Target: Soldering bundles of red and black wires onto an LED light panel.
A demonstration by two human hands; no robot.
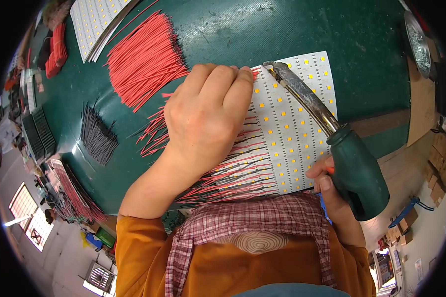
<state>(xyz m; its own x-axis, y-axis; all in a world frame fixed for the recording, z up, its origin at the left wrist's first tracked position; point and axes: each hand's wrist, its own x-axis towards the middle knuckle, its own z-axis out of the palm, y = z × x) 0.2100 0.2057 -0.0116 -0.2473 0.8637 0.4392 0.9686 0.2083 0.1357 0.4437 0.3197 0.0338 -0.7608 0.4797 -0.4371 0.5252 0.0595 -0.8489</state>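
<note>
at 9 o'clock, black wires (99, 134) lie on the green tabletop (223, 29); a red wire bundle (146, 59) sits toward 11, light, limp, probably best pinched near the ends. the left hand (208, 109) curls over the white led board's edge; its fingertips are hidden, so i cannot tell what that grip holds. the white led board (295, 116), toward 3, looks thin, light and slightly bendy: take its edges. the soldering iron (359, 173) seems rigid, likely hot-tipped: handle only; the right hand's (334, 190) grip looks closed behind that handle, toward 4.
</note>
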